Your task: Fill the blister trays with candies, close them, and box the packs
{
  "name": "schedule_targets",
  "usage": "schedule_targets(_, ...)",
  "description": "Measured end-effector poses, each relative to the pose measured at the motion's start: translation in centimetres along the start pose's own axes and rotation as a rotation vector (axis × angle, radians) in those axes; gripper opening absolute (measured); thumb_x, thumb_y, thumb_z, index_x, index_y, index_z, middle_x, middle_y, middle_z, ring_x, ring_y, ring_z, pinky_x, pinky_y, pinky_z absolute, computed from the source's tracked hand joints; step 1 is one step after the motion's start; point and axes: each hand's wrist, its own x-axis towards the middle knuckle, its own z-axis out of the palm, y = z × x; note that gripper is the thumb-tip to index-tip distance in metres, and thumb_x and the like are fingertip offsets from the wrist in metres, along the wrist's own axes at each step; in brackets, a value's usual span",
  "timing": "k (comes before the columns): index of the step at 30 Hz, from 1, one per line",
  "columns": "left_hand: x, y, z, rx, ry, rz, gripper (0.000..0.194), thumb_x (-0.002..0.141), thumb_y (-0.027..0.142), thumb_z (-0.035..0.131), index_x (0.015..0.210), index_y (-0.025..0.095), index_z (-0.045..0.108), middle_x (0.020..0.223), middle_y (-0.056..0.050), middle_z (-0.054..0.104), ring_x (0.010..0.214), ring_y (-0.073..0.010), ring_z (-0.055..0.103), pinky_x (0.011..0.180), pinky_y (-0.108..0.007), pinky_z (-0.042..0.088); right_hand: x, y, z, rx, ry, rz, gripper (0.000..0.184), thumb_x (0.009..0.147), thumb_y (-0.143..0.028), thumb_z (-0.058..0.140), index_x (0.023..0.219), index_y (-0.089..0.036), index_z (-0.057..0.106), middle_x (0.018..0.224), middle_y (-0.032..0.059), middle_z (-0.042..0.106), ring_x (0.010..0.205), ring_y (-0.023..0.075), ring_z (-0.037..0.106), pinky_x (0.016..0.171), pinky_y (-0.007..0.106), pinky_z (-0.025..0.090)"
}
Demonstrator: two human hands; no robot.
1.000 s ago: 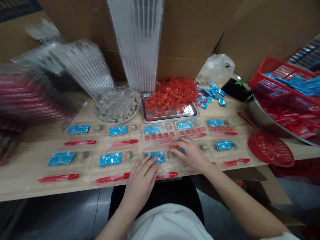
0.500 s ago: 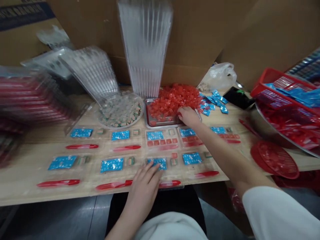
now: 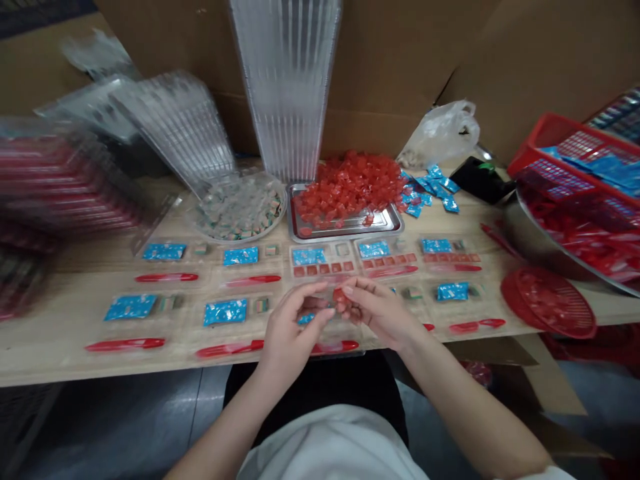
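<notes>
My right hand (image 3: 377,308) pinches a few small red plastic pieces (image 3: 342,300) over the front row of clear plastic trays. Facing it, my left hand (image 3: 295,319) is open, with thumb and fingers curved apart and their tips close to those pieces. Beneath the hands lies a clear tray with a blue packet (image 3: 306,319), partly hidden, and a red pen-like item (image 3: 335,347). Behind them, a clear tray (image 3: 323,257) holds a blue packet, a small striped block and a row of red squares.
A metal tray (image 3: 345,230) heaped with red pieces stands at the back, beside a round dish (image 3: 240,230) of striped blocks. Stacked clear trays (image 3: 287,87) rise behind. Rightward are loose blue packets (image 3: 433,187), a red basket (image 3: 555,143), a metal bowl (image 3: 520,233) and a red sieve (image 3: 550,300).
My right hand has come back from the red heap to the front row, carrying red pieces. My left hand has lifted off the blue packet and opened beside it.
</notes>
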Motion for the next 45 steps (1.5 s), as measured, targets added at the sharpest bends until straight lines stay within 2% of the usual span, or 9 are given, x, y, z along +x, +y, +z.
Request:
schedule_targets(6,1.0,0.7,1.3,-0.131,0.097,-0.069,0.010,0.079,0.026,0.063,0.084,0.017,0.066,0.085,-0.004,0.066,0.080,-0.0151,0.064,0.074,-0.027,0.052,-0.7,0.9,0.8,-0.217,0.039,-0.249,0.022,0.075,-0.038,0.066,0.087,-0.020,0.059,0.074,0.0003,0.062,0.066,0.0117,0.057,0.058,0.024,0.045)
schedule_targets(15,1.1,0.8,1.3,-0.388,-0.040,-0.231,0.017,0.073,0.020,0.066,0.088,0.016,0.060,0.092,-0.004,0.066,0.085,-0.0141,0.064,0.079,-0.027,0.052,-1.4,1.3,1.1,-0.849,0.186,-0.609,0.035,0.082,-0.018,0.051,0.115,-0.024,0.058,0.103,0.0069,0.064,0.091,0.0191,0.059,0.079,0.034,0.048)
schedule_targets(18,1.3,0.8,1.2,-0.436,-0.052,-0.267,0.018,0.071,0.018,0.067,0.087,0.016,0.057,0.088,-0.002,0.065,0.080,-0.0117,0.063,0.076,-0.024,0.051,-1.4,1.3,1.1,-0.892,0.150,-0.651,0.038,0.083,-0.015,0.048,0.119,-0.024,0.057,0.108,0.0067,0.063,0.100,0.0202,0.057,0.087,0.038,0.046)
schedule_targets(22,1.3,1.1,1.2,-0.471,-0.035,-0.253,0.021,0.073,0.018,0.066,0.092,0.017,0.059,0.091,-0.002,0.064,0.084,-0.0115,0.062,0.078,-0.023,0.050,-1.6,1.4,1.0,-0.875,0.215,-0.711,0.044,0.085,-0.017,0.050,0.128,-0.025,0.048,0.099,0.0046,0.064,0.086,0.0162,0.060,0.077,0.032,0.050)
schedule_targets(27,1.3,0.9,1.2,-0.405,0.016,-0.238,0.019,0.070,0.013,0.063,0.087,0.016,0.057,0.084,0.000,0.061,0.080,-0.0110,0.060,0.076,-0.023,0.049,-1.8,0.7,0.6,-1.089,0.190,-0.900,0.019,0.087,-0.021,0.053,0.103,-0.023,0.063,0.093,0.0046,0.064,0.087,0.0163,0.058,0.076,0.031,0.048)
schedule_targets(31,1.4,1.0,1.7,-0.358,0.127,-0.199,0.014,0.070,0.013,0.059,0.082,0.017,0.055,0.081,0.001,0.059,0.077,-0.0104,0.059,0.073,-0.022,0.048,-1.7,0.8,0.8,-1.129,0.169,-0.911,0.013,0.087,-0.018,0.051,0.092,-0.019,0.064,0.086,0.0041,0.066,0.081,0.0159,0.059,0.074,0.030,0.046)
schedule_targets(39,0.9,0.7,3.0,-0.309,0.184,-0.163,0.035,0.068,0.006,0.054,0.100,0.018,0.050,0.097,-0.005,0.065,0.095,-0.0168,0.062,0.085,-0.032,0.047,-1.6,1.9,1.6,-0.895,0.288,-0.676,0.009,0.082,-0.016,0.053,0.079,-0.020,0.060,0.073,-0.0006,0.064,0.065,0.0120,0.058,0.059,0.023,0.043)
schedule_targets(42,0.8,0.6,3.0,-0.290,0.207,-0.136,0.033,0.067,0.002,0.048,0.095,0.018,0.052,0.101,-0.004,0.065,0.098,-0.0161,0.060,0.089,-0.031,0.044,-1.5,2.2,1.8,-0.924,0.326,-0.708,0.008,0.079,-0.014,0.054,0.075,-0.020,0.058,0.069,-0.0006,0.062,0.064,0.0127,0.057,0.059,0.023,0.042)
schedule_targets(45,0.9,0.6,2.8,-0.354,0.237,-0.168,0.022,0.069,0.003,0.046,0.081,0.018,0.057,0.085,0.001,0.062,0.082,-0.0106,0.059,0.078,-0.023,0.045,-1.4,2.4,2.3,-0.983,0.346,-0.812,0.009,0.078,-0.013,0.052,0.074,-0.020,0.057,0.068,-0.0001,0.060,0.065,0.0135,0.056,0.062,0.026,0.043)
